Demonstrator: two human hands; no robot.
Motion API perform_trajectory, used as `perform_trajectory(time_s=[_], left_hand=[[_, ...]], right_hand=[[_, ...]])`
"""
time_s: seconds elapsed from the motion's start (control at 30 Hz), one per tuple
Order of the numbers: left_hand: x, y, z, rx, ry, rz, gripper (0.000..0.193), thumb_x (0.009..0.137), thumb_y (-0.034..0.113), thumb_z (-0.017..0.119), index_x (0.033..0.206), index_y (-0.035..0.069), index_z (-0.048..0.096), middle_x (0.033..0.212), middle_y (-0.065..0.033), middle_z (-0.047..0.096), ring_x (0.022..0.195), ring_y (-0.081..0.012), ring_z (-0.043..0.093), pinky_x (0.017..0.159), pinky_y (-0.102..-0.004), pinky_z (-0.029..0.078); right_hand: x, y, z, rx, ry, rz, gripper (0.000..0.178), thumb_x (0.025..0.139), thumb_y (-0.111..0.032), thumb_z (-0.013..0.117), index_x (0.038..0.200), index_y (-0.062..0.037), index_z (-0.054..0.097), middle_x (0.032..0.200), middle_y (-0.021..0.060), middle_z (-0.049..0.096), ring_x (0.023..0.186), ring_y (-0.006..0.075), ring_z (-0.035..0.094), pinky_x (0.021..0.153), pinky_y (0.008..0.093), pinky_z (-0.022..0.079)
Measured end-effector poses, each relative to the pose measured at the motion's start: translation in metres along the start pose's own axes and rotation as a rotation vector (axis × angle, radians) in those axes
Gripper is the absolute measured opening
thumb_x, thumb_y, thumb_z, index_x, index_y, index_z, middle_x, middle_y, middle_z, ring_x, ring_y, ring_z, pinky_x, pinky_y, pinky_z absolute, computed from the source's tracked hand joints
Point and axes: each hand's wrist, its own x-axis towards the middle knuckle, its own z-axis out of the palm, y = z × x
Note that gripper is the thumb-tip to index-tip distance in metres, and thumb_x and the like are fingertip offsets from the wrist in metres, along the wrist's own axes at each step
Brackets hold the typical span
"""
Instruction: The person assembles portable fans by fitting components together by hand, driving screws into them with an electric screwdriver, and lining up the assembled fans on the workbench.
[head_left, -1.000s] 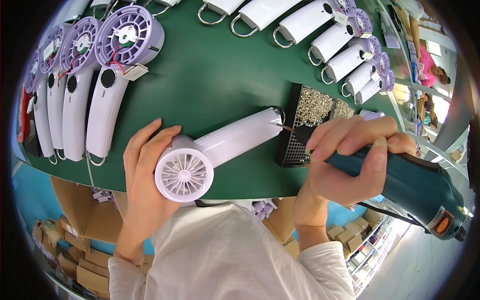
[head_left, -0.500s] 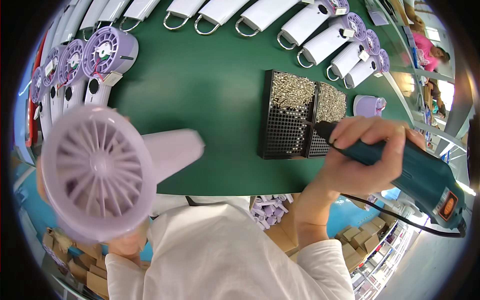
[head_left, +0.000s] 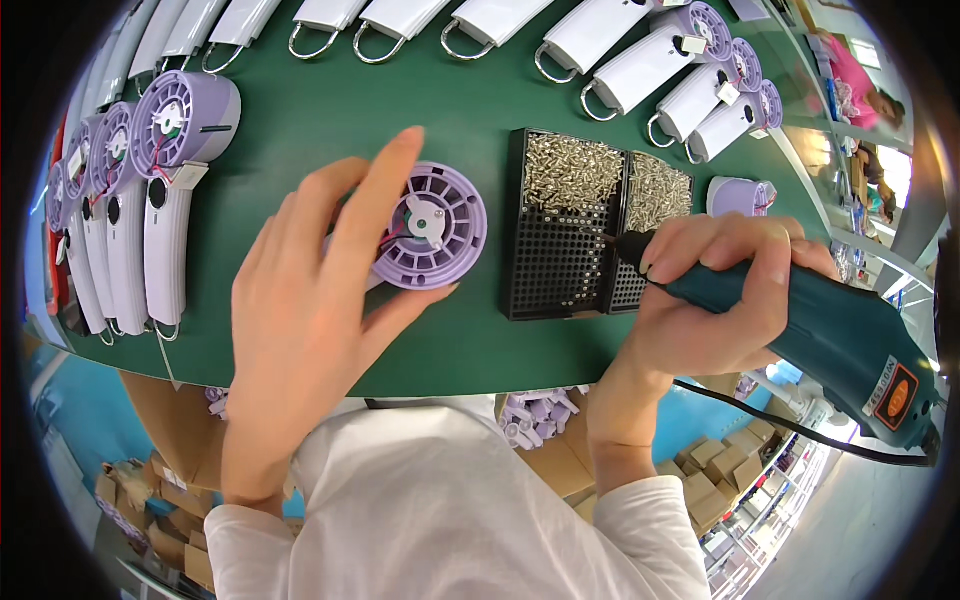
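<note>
A lilac handheld fan is low at the table's middle, its inner side with white hub and wires facing up. My left hand covers its handle; thumb and index finger span the round head from either side. In my right hand is a teal electric screwdriver, gripped with the fingers wrapped round its front. Its thin bit points left over a black screw tray with rows of holes. Loose silver screws are heaped at the tray's far end, and some sit in holes.
More fans with exposed inner sides stand at the left. White handle parts with metal loops line the far edge. A short lilac ring sits right of the trays. The screwdriver's black cable hangs off the near edge. Cardboard boxes are below.
The fan in my left hand has come down and right onto the table area, turning from its grille side to its inner side. The screwdriver has shifted slightly left.
</note>
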Motion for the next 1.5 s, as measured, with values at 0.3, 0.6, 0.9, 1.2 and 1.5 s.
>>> perform_trajectory(time_s=[0.3,0.6,0.9,1.2,1.5], left_hand=[[-0.031,-0.018,-0.019,0.142,-0.121,-0.078,0.055,0.065,0.02,0.074,0.112,0.003,0.054,0.093,-0.0092,0.052,0.081,-0.026,0.051,0.067,-0.0365,0.045],[-0.039,-0.012,-0.013,0.103,-0.126,-0.012,0.053,0.072,0.022,0.071,0.12,0.006,0.054,0.076,-0.0045,0.045,0.063,-0.0175,0.049,0.056,-0.0295,0.042],[-0.042,-0.016,-0.009,0.002,-0.114,-0.049,0.057,0.071,0.02,0.072,0.123,0.009,0.052,0.077,-0.0041,0.046,0.064,-0.0175,0.051,0.055,-0.03,0.045],[-0.041,-0.016,-0.011,-0.012,-0.129,-0.052,0.056,0.072,0.021,0.071,0.123,0.008,0.052,0.076,-0.0038,0.046,0.065,-0.0165,0.051,0.056,-0.029,0.046],[-0.043,-0.016,-0.012,-0.031,-0.145,-0.072,0.056,0.072,0.018,0.071,0.124,0.008,0.053,0.074,-0.0049,0.045,0.063,-0.019,0.051,0.055,-0.0316,0.045]], right_hand=[[-0.006,-0.009,0.001,0.152,-0.001,0.013,0.023,0.088,-0.013,0.042,0.11,-0.0096,0.037,0.059,0.0082,0.044,0.035,0.0192,0.043,0.033,0.0331,0.041],[-0.02,-0.06,0.028,0.364,-0.174,-0.125,0.027,0.089,-0.02,0.044,0.099,0.005,0.044,0.069,0.007,0.039,0.036,0.0135,0.033,0.032,0.0274,0.029],[-0.033,-0.063,0.052,0.343,-0.444,-0.083,0.027,0.089,-0.02,0.041,0.106,0.001,0.04,0.069,0.0092,0.039,0.036,0.0182,0.035,0.033,0.0331,0.034],[-0.035,-0.062,0.063,0.198,-0.528,-0.004,0.023,0.091,-0.017,0.037,0.108,-0.0032,0.042,0.067,0.009,0.04,0.035,0.0189,0.035,0.032,0.0339,0.035],[-0.047,-0.052,0.064,0.056,-0.575,-0.004,0.016,0.087,-0.012,0.044,0.1,-0.0104,0.036,0.066,0.0081,0.045,0.035,0.0194,0.045,0.033,0.0338,0.045]])
